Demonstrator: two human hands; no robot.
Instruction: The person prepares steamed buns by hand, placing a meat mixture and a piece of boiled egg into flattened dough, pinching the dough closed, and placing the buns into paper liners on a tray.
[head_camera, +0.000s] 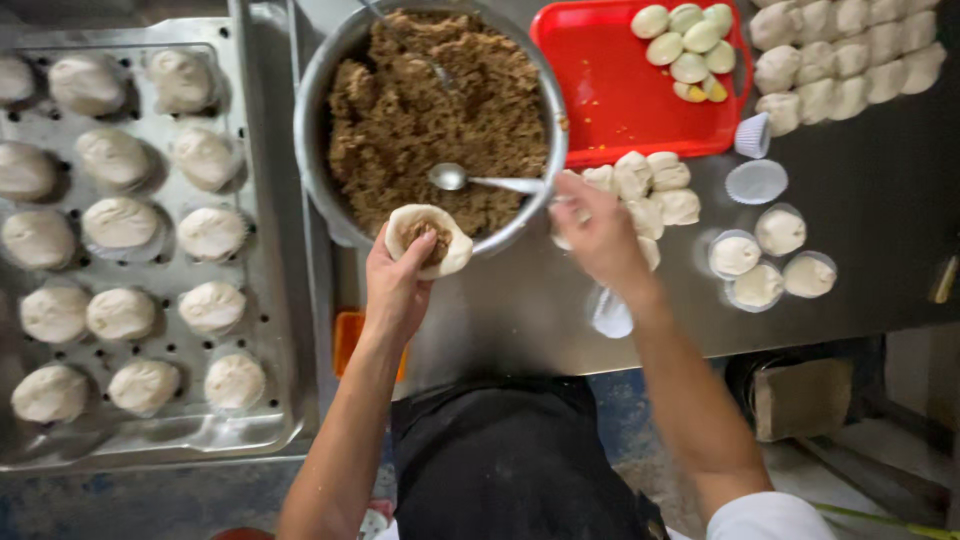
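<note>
My left hand (393, 288) cups a round of white dough (430, 238) with brown filling in its middle, held at the near rim of a large metal bowl (318, 90) full of brown minced filling (440, 110). My right hand (597, 232) grips the handle of a metal spoon (450, 177), whose bowl rests on the filling. A second utensil handle sticks out of the filling at the top of the bowl.
A perforated metal tray (262, 300) on the left holds several filled buns in paper cups. A red tray (610, 90) carries halved eggs (688, 42). Dough pieces (650, 185) lie beside the bowl, more dough rows (850, 50) at the top right, and cupped buns (770, 255) on the steel table.
</note>
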